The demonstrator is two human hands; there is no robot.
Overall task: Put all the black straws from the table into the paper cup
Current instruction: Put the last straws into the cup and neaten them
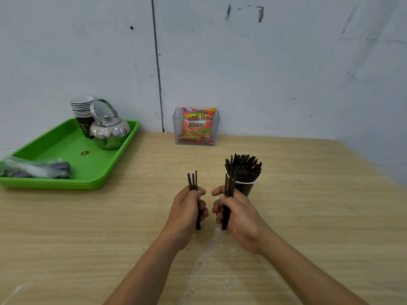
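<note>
The wooden table (308, 216) filled the lower view, with a grey wall behind it. Both forearms reached forward from the bottom edge, and the two hands met near the table's middle, thumbs uppermost and close to each other without touching.

The left hand (187, 208) was curled into a fist around a small bundle of black straws (192, 180); the straws stood nearly upright, their tops rising above the thumb and their lower ends poking out below the curled fingers. The right hand (236, 213) was likewise closed around a second bundle of straws (229, 183), held upright, with the upper ends standing just in front of the paper cup (246, 188).

That cup stood on the table just beyond the right hand, already packed with many black straws (244, 166) fanning out above its rim.

Further off, a green tray (66, 148) sat at the table's left rear corner, carrying a steel kettle (110, 133), a stack of paper cups (82, 108) and a plastic-wrapped packet (35, 170). Against the wall stood a clear box (214, 137) holding a snack bag (197, 126).
</note>
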